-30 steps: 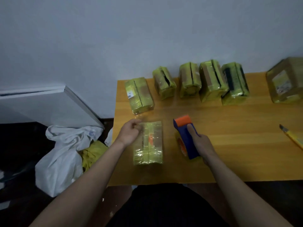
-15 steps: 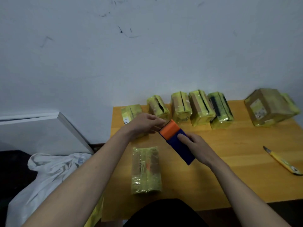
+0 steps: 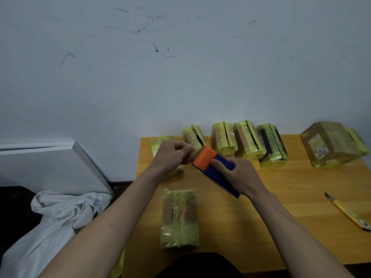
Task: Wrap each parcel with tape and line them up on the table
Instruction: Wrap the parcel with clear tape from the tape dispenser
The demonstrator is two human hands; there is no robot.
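Parcels are lying on a wooden table [image 3: 291,199] against a scuffed white wall [image 3: 180,67]. A row of wrapped parcels [image 3: 249,144] is standing just beyond both hands; one flat parcel [image 3: 179,217] is lying below them. A white cloth [image 3: 60,213] is slumping left of the left arm. The right hand [image 3: 239,174] is gripping a blue-and-orange tape dispenser [image 3: 212,167], raised, while the left hand [image 3: 172,155] is pinching at its orange end. A yellow cutter [image 3: 348,214] is lying far right.
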